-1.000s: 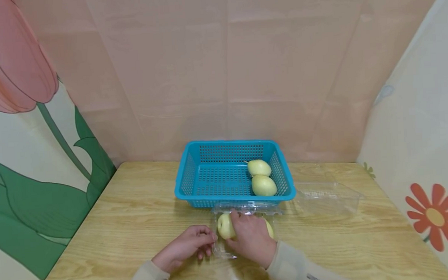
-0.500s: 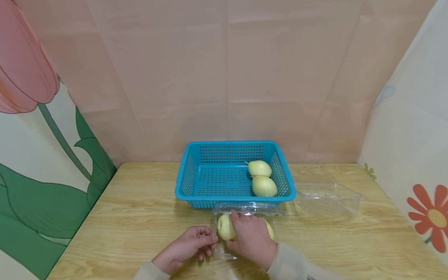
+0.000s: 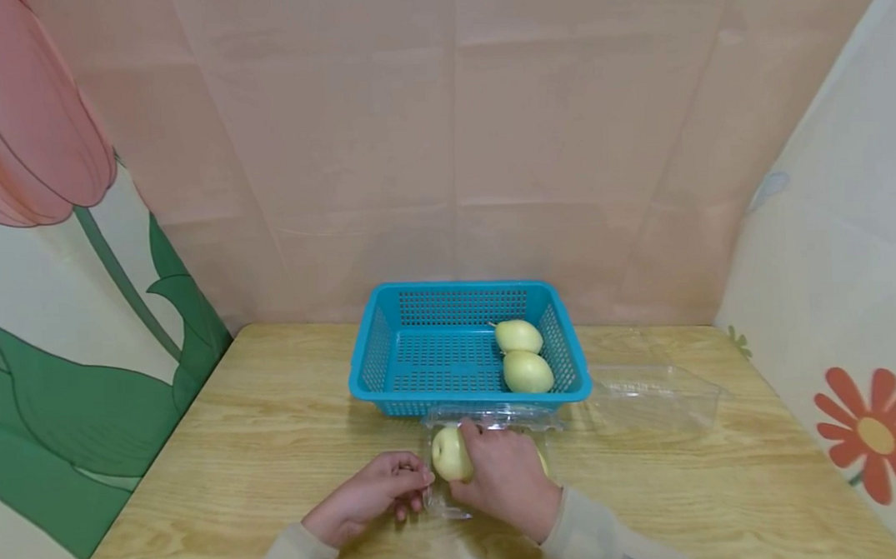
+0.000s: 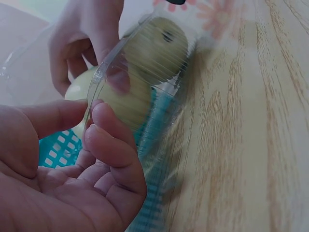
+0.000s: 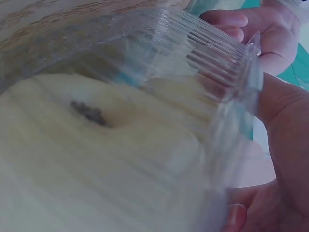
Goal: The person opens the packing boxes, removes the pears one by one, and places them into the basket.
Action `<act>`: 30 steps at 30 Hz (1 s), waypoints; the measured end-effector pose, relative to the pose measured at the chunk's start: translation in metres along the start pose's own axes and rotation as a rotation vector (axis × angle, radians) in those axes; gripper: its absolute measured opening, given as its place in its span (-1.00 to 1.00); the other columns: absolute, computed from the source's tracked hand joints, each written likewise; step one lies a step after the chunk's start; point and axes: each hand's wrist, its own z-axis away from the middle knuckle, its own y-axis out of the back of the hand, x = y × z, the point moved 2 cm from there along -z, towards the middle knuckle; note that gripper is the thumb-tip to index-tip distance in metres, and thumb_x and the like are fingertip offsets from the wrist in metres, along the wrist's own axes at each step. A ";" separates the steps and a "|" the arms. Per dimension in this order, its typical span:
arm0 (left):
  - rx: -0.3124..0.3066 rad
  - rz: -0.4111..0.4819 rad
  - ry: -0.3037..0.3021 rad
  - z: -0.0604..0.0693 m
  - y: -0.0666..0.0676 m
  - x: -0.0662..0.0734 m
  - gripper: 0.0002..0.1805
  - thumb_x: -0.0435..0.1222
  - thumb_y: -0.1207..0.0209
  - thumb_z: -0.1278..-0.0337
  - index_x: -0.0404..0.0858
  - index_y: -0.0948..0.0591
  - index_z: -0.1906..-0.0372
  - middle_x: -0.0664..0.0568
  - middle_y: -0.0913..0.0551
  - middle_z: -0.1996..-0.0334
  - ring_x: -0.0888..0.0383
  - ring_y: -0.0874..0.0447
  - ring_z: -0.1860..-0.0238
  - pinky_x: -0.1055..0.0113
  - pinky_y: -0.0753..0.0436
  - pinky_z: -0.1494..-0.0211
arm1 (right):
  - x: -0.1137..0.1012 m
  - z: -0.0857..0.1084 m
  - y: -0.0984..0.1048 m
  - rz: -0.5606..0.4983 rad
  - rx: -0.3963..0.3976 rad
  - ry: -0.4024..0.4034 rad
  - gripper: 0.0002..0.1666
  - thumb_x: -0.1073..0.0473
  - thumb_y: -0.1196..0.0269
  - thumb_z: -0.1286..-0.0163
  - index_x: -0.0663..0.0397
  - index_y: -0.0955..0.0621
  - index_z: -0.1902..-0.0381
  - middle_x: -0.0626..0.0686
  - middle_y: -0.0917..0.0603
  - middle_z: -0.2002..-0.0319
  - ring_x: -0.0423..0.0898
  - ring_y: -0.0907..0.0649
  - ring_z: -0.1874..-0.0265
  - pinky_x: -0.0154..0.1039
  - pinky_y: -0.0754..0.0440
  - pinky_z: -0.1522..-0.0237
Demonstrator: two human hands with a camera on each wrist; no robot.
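Note:
A clear plastic container (image 3: 446, 506) stands on the table in front of the blue basket, with pale yellow-green pears inside. My left hand (image 3: 375, 491) pinches the container's left rim between thumb and forefinger, as the left wrist view shows. Reaching in from above, my right hand (image 3: 508, 481) grips the left pear (image 3: 450, 454). Another pear (image 4: 161, 48) lies beyond it in the container, mostly covered by my right hand in the head view. Through the plastic, the right wrist view shows a pear (image 5: 96, 164) close up.
Behind the container, the blue basket (image 3: 468, 401) holds two pears, one (image 3: 518, 336) at the back and one (image 3: 528, 372) in front, both on its right side. A second clear plastic piece (image 3: 659, 395) lies to its right. A patterned wall borders the wooden table (image 3: 274, 420).
My right hand and the pear in its grip have shifted very slightly within the container. My left hand stays at the rim, and the basket has not moved.

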 end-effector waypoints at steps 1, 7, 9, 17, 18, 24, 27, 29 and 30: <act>-0.002 0.003 0.000 0.000 0.000 0.000 -0.81 -0.23 -0.21 -0.31 -0.31 -0.54 0.22 0.05 -0.59 0.47 0.22 -0.50 0.48 0.45 -0.47 0.49 | 0.000 0.000 0.001 -0.003 0.003 -0.001 -0.32 -0.19 -0.54 0.19 0.07 -0.54 0.22 -0.11 -0.47 0.63 -0.22 -0.40 0.74 -0.35 -0.27 0.77; -0.023 0.015 -0.008 0.000 0.000 0.000 -0.83 -0.25 -0.19 -0.33 -0.31 -0.54 0.21 0.05 -0.60 0.46 0.24 -0.49 0.49 0.46 -0.46 0.50 | -0.001 0.001 0.006 -0.021 0.016 0.010 -0.30 -0.21 -0.51 0.12 0.10 -0.55 0.15 -0.14 -0.46 0.66 -0.27 -0.36 0.76 -0.42 -0.22 0.78; -0.031 0.017 -0.011 0.000 0.000 0.000 -0.83 -0.26 -0.19 -0.33 -0.31 -0.54 0.21 0.06 -0.60 0.46 0.25 -0.50 0.49 0.47 -0.47 0.50 | -0.001 0.001 0.008 -0.034 0.016 0.014 -0.30 -0.22 -0.51 0.11 0.09 -0.55 0.14 -0.15 -0.47 0.65 -0.28 -0.36 0.75 -0.44 -0.22 0.76; -0.043 0.018 -0.025 0.001 0.001 0.001 -0.83 -0.27 -0.18 -0.32 -0.33 -0.55 0.20 0.05 -0.60 0.46 0.26 -0.50 0.49 0.48 -0.48 0.50 | -0.002 0.004 0.014 -0.051 0.016 0.001 -0.30 -0.27 -0.50 0.14 0.00 -0.56 0.15 -0.13 -0.54 0.56 -0.25 -0.44 0.67 -0.42 -0.26 0.74; -0.047 0.019 -0.025 0.001 0.000 0.001 -0.83 -0.28 -0.17 -0.32 -0.34 -0.55 0.20 0.05 -0.60 0.46 0.26 -0.49 0.49 0.48 -0.48 0.50 | -0.002 0.005 0.015 -0.050 0.022 0.002 -0.30 -0.27 -0.50 0.14 -0.01 -0.56 0.15 -0.12 -0.55 0.55 -0.24 -0.46 0.66 -0.41 -0.27 0.74; -0.060 0.031 -0.056 0.002 0.001 0.000 -0.84 -0.31 -0.13 -0.34 -0.37 -0.55 0.17 0.05 -0.58 0.47 0.25 -0.49 0.49 0.49 -0.48 0.51 | -0.002 0.008 0.020 -0.058 0.062 0.023 -0.31 -0.26 -0.51 0.17 -0.04 -0.55 0.15 -0.13 -0.56 0.54 -0.24 -0.48 0.65 -0.40 -0.28 0.74; -0.065 0.031 -0.062 0.003 0.001 0.000 -0.84 -0.31 -0.12 -0.35 -0.37 -0.55 0.16 0.05 -0.57 0.48 0.25 -0.50 0.48 0.50 -0.48 0.50 | -0.001 0.009 0.023 -0.071 0.054 0.031 -0.30 -0.28 -0.49 0.16 -0.07 -0.55 0.12 -0.14 -0.57 0.51 -0.26 -0.48 0.63 -0.42 -0.26 0.72; -0.070 0.029 -0.063 0.003 0.001 0.000 -0.83 -0.31 -0.12 -0.36 -0.38 -0.54 0.16 0.06 -0.57 0.48 0.26 -0.49 0.48 0.50 -0.48 0.50 | -0.001 0.010 0.024 -0.079 0.049 0.035 -0.28 -0.29 -0.49 0.16 -0.08 -0.55 0.10 -0.14 -0.58 0.48 -0.26 -0.49 0.61 -0.43 -0.26 0.70; -0.073 0.028 -0.064 0.003 0.001 0.000 -0.83 -0.31 -0.12 -0.36 -0.38 -0.54 0.16 0.06 -0.57 0.47 0.26 -0.49 0.48 0.50 -0.48 0.50 | 0.000 0.010 0.024 -0.085 0.045 0.036 -0.27 -0.30 -0.49 0.15 -0.08 -0.55 0.08 -0.14 -0.59 0.47 -0.26 -0.49 0.61 -0.43 -0.27 0.70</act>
